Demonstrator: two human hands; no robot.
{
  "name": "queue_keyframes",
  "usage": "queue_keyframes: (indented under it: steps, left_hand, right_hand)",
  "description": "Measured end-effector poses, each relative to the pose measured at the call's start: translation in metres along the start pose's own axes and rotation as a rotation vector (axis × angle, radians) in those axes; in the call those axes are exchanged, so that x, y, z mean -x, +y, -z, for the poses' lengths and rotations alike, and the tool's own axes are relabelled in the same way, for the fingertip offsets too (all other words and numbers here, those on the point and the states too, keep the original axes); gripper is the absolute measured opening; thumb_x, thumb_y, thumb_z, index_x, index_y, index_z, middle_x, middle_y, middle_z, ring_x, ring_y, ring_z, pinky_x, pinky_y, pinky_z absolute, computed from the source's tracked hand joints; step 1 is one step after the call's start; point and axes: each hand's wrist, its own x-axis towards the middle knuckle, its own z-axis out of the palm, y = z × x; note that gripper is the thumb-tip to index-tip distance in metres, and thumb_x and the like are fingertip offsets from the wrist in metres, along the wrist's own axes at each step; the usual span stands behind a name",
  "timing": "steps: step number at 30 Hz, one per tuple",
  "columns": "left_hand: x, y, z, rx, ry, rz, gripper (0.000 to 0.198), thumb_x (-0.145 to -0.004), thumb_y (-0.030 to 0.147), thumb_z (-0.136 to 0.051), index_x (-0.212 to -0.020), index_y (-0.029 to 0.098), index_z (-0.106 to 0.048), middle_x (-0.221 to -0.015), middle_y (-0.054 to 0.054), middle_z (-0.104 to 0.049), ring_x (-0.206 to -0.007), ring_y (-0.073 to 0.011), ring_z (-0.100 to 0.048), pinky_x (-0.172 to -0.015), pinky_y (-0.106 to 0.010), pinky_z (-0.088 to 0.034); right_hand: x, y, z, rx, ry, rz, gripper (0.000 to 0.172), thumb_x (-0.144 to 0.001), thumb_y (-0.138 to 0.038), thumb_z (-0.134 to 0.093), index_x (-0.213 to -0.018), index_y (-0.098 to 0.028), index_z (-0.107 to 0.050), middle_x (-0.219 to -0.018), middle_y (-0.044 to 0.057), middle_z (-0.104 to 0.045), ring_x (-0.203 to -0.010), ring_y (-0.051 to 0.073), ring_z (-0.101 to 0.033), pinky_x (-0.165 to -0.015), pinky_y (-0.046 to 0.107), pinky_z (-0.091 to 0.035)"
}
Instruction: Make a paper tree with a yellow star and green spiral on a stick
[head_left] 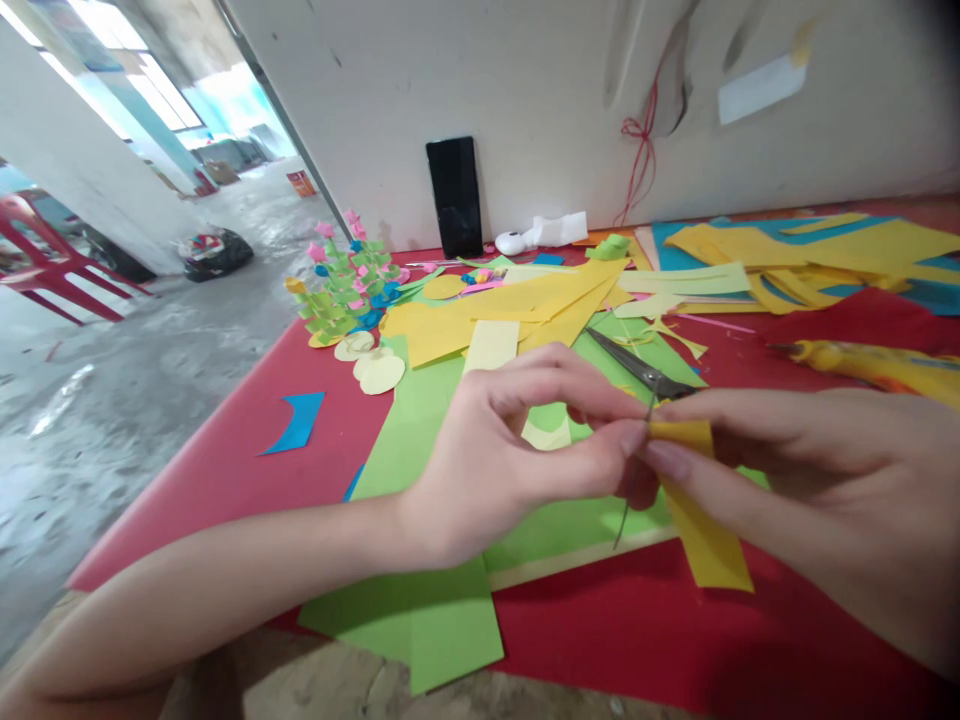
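My left hand [510, 450] pinches a thin wire [621, 526] between thumb and forefinger; its lower end sticks out below the fingers. The thumb and fingers of my right hand [817, 470] close on a yellow paper strip [709, 535], which hangs down from them. At the fingertips, the strip's upper end meets the wire; how it is joined there is hidden. Just behind the hands lie scissors [626, 360] with their blades pointing away to the left. Green paper sheets [450, 560] spread beneath my left hand.
Paper flowers [349, 280] on green stems stand at the back left, near cream paper discs [380, 371]. A phone [454, 195] leans on the wall. Yellow paper pieces [510, 305] cover the back. A yellow glue gun or tube [870, 362] lies right. Blue scrap [300, 422] rests left.
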Motion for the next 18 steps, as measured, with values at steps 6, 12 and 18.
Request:
queue_keyframes:
  steps: [6,12,18]
  left_hand:
    - [0.0002,-0.0001,-0.0004,0.052,0.015,0.045,0.007,-0.073,0.013,-0.067,-0.073,0.020,-0.069,-0.075,0.001,-0.060,-0.066,-0.0082,-0.058,-0.060,-0.020,-0.050]
    - [-0.0005,-0.0022,0.0000,0.001,0.046,0.007,0.007,-0.074,0.017,-0.067,-0.071,0.023,-0.070,-0.074,0.001,-0.062,-0.072,-0.0109,-0.059,-0.066,-0.023,-0.051]
    - [-0.0009,-0.0044,0.0012,0.008,0.039,0.025,0.006,-0.074,0.019,-0.067,-0.071,0.024,-0.069,-0.078,0.002,-0.065,-0.076,-0.0115,-0.061,-0.068,-0.022,-0.051]
  right_hand:
    - [0.0029,0.0017,-0.0013,0.008,0.050,0.037,0.021,-0.082,-0.034,-0.054,-0.061,-0.029,-0.050,-0.045,-0.009,-0.050,-0.037,0.008,-0.046,-0.031,0.015,-0.036]
    - [0.0008,-0.0015,-0.0012,0.030,0.059,0.042,0.024,-0.079,-0.033,-0.057,-0.058,-0.027,-0.048,-0.043,-0.008,-0.042,-0.034,0.007,-0.037,-0.028,0.017,-0.027]
    - [0.0000,-0.0030,0.0014,0.036,0.061,0.040,0.029,-0.077,-0.029,-0.059,-0.052,-0.024,-0.045,-0.042,-0.007,-0.035,-0.034,0.006,-0.034,-0.028,0.018,-0.025]
